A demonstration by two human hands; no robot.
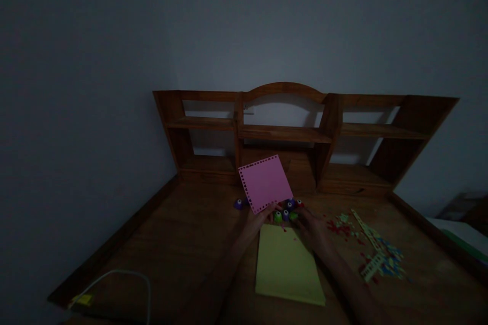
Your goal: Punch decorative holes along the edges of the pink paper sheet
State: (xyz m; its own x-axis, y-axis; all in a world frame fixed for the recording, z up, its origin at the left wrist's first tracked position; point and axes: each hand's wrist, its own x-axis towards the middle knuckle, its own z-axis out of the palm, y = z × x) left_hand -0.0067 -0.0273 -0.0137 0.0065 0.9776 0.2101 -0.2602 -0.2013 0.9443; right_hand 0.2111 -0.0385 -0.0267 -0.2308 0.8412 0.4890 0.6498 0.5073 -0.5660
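A pink sheet of paper [266, 183], with small shapes punched along its top, left and lower edges, is pinched at its lower edge by my left hand [262, 217]. The sheet is held up tilted above the desk. Below it stand several small craft punches, among them a green one [278, 217] and a purple one [285, 215]. My right hand [310, 228] has its fingers closed around another green craft punch [293, 216], partly hidden by them. Close to those fingers is a red punch [300, 203]. A purple punch [238, 204] sits apart, left of the sheet.
A pad of yellow paper [287, 269] lies between my forearms, with a few tiny cut-outs at its top. Punched strips [372, 266] and scattered coloured bits [391, 261] lie to the right. Behind stands a wooden shelf [284, 133]. A white cable [125, 272] curves at lower left.
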